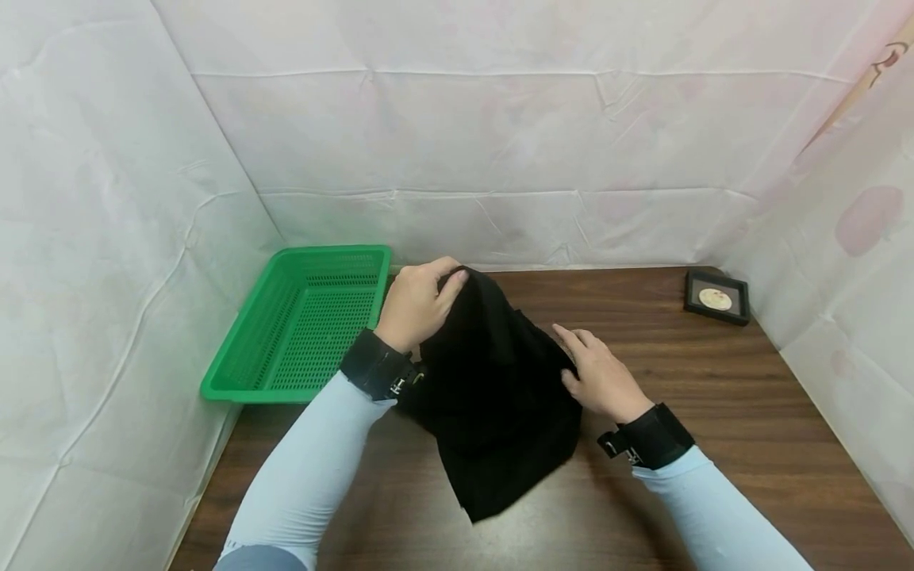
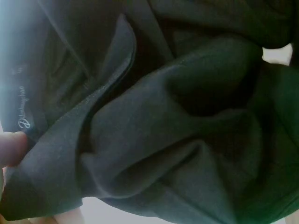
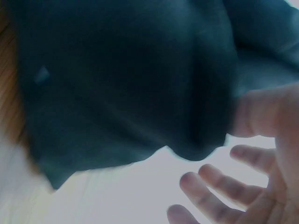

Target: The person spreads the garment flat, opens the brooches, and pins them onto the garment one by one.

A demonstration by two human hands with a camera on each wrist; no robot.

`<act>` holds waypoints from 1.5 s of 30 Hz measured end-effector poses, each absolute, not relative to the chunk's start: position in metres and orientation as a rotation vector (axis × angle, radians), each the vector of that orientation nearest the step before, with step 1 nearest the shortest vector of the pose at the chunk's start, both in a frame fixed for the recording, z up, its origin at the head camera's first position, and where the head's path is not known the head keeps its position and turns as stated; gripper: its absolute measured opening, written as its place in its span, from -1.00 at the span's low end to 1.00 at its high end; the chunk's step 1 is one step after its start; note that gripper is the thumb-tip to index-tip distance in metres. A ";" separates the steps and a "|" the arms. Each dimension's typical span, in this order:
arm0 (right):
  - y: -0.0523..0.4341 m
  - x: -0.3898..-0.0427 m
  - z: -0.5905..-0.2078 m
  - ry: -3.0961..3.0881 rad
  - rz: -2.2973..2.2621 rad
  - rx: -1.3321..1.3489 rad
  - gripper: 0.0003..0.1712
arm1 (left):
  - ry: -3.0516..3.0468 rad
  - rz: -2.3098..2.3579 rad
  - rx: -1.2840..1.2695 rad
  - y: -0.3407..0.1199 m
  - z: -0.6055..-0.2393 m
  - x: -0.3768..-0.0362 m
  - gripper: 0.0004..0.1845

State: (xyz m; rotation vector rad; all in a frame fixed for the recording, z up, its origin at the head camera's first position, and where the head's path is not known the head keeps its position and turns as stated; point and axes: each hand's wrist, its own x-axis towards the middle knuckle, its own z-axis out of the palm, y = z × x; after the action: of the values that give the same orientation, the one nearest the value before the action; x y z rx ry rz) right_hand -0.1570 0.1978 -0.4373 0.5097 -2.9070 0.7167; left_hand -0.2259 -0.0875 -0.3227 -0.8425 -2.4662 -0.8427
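A black cloth garment (image 1: 500, 396) hangs loosely over the middle of the table. My left hand (image 1: 417, 301) pinches it at its upper edge, thumb on one side and fingers on the other. White printed lettering shows on the inside of the cloth (image 2: 140, 121) beside the left thumb. At the garment's right side is my right hand (image 1: 603, 381), fingers straight and spread apart. In the right wrist view the right thumb overlaps the edge of the dark cloth (image 3: 126, 93), while the other fingers (image 3: 215, 193) stand away from it.
A green perforated plastic basket (image 1: 371, 317) stands left of the left hand, near the back wall. A small black-framed box (image 1: 745, 301) with a pale oval piece in it lies at the back right. White sheeting (image 1: 464, 135) encloses the brown wooden table (image 1: 757, 428).
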 end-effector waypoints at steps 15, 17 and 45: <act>0.153 -0.148 -0.410 -2.632 0.853 0.627 -0.15 | -2.530 -0.863 -0.872 -0.066 -0.326 -0.222 -0.76; 0.154 -0.150 -0.413 -2.612 0.857 0.598 -0.24 | -2.555 -0.879 -0.876 -0.066 -0.329 -0.220 -0.75; 0.190 -0.162 -0.458 -2.993 1.234 0.396 -0.57 | -2.880 -1.086 -0.671 -0.110 -0.437 -0.233 -0.55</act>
State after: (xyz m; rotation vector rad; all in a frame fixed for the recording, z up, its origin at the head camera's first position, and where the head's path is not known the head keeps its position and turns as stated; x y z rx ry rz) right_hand -0.1625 0.1902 -0.4577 0.3964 -2.9930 1.2344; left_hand -0.2330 -0.1105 -0.4366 -0.6706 -2.8797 -1.0856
